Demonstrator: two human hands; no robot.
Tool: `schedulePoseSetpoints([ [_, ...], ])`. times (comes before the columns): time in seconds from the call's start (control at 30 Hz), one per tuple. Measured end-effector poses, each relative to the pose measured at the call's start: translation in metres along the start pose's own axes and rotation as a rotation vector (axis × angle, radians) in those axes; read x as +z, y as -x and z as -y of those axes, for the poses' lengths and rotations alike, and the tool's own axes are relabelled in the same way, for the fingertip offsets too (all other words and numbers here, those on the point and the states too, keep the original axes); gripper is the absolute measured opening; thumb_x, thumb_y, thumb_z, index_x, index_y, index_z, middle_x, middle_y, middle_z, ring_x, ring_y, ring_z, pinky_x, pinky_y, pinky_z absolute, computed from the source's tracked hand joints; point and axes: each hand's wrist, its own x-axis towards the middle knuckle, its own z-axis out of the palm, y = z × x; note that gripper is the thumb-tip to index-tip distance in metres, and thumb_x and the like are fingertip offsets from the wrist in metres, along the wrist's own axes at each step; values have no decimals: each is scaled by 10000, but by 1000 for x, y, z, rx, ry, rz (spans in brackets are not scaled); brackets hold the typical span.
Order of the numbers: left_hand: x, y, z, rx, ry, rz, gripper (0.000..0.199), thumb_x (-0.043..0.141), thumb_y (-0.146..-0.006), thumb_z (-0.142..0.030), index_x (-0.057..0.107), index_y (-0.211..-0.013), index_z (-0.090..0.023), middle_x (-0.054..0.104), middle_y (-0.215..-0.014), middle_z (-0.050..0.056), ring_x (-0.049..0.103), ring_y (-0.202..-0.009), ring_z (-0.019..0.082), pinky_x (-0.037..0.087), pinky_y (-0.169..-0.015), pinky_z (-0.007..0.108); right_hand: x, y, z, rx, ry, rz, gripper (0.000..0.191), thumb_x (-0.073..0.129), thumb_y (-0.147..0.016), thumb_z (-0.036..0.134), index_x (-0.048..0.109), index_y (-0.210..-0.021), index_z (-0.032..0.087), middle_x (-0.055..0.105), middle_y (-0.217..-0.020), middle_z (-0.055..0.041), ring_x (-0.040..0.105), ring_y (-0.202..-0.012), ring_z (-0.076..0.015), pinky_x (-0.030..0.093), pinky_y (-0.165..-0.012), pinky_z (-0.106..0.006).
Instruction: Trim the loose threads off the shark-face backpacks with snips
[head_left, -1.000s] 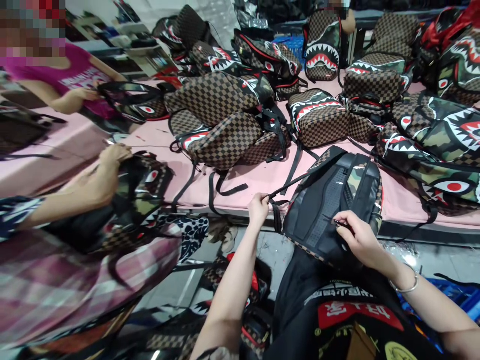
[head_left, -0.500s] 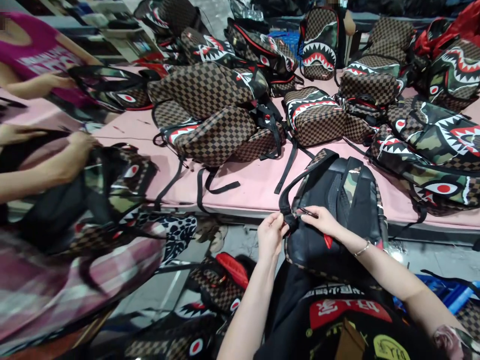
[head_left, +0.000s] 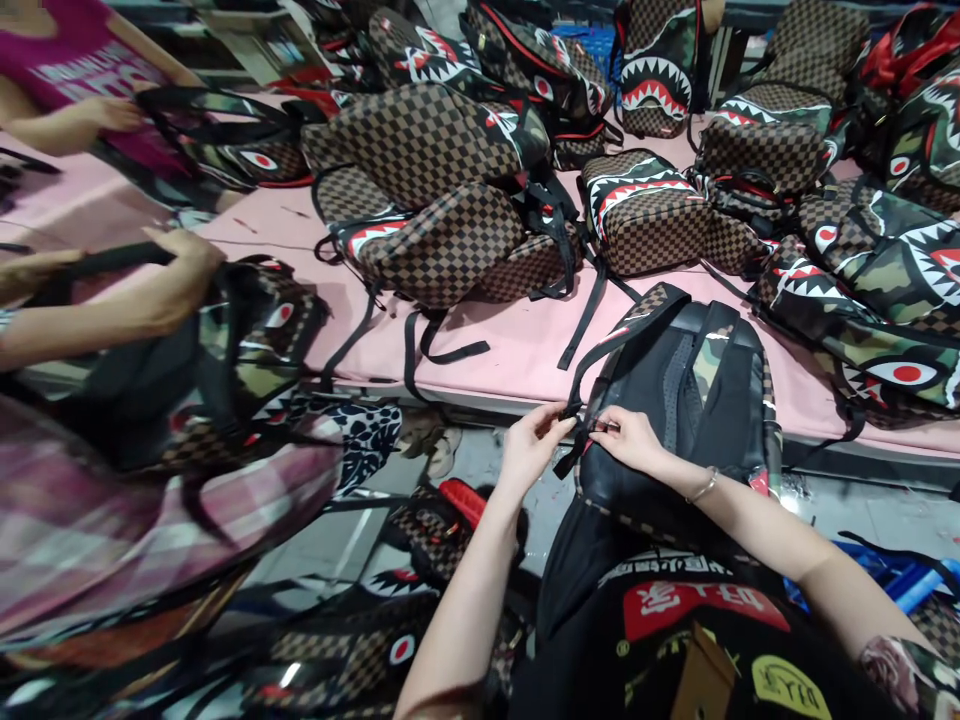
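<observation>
A backpack (head_left: 645, 400) leans on the near table edge in front of me, its black padded back and two shoulder straps facing up. My left hand (head_left: 534, 448) pinches the lower end of the left shoulder strap (head_left: 596, 352), beside its dark adjuster. A loose black webbing end hangs just below those fingers. Close on the right, my right hand (head_left: 631, 440) is closed with fingertips at the same strap end, against the bag's side. What lies within its fingers is too small and dark to make out.
Several checkered backpacks with shark-mouth prints, such as one checkered backpack (head_left: 442, 240), lie across the pink table (head_left: 517, 350). At left a co-worker's hands (head_left: 169, 285) handle another bag. More bags (head_left: 337, 650) sit low at the left, and blue material (head_left: 892, 575) lies low at right.
The view has tilted down slightly. My right hand has moved left, closer to my left hand at the strap end. A red piece seen beneath my right hand no longer shows there.
</observation>
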Motion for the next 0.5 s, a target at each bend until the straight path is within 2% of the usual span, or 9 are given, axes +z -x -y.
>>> schedulePoseSetpoints([
  [0.07, -7, -4, -4, 3, -126, -18, 250, 738, -576, -308, 699, -797, -198, 691, -763, 25, 603, -705, 172, 465, -704, 269, 3, 0, 1, 20, 45, -27, 37, 563, -727, 226, 574, -704, 198, 632, -676, 9, 597, -620, -137, 424, -563, -209],
  [0.17, -4, -8, -4, -135, 39, -94, 158, 759, -522, -248, 659, -628, -188, 633, -568, -14, 577, -565, 141, 444, -591, 228, 4, 2, 3, 22, 99, -67, 36, 533, -714, 193, 559, -691, 198, 617, -645, 13, 578, -580, -133, 401, -554, -209],
  [0.33, 30, -10, 8, -204, 375, -206, 212, 696, -584, -307, 552, -639, -162, 562, -496, -43, 544, -437, 107, 436, -480, 215, 3, 9, 3, -130, 234, -136, 65, 514, -714, 147, 563, -714, 189, 630, -663, -8, 585, -612, -148, 386, -571, -216],
  [0.43, 47, -9, 13, -254, 553, -219, 229, 666, -609, -311, 493, -605, -161, 522, -474, -48, 533, -433, 86, 453, -479, 202, -2, 10, 3, -197, 228, -119, 84, 513, -743, 148, 576, -703, 187, 640, -677, -11, 592, -630, -143, 397, -587, -214],
  [0.5, 52, -8, 14, -294, 641, -210, 232, 674, -601, -288, 483, -593, -157, 533, -494, -37, 543, -456, 75, 466, -496, 189, -6, 9, 3, -212, 199, -124, 96, 509, -769, 161, 591, -724, 186, 647, -694, -9, 596, -639, -133, 415, -599, -206],
])
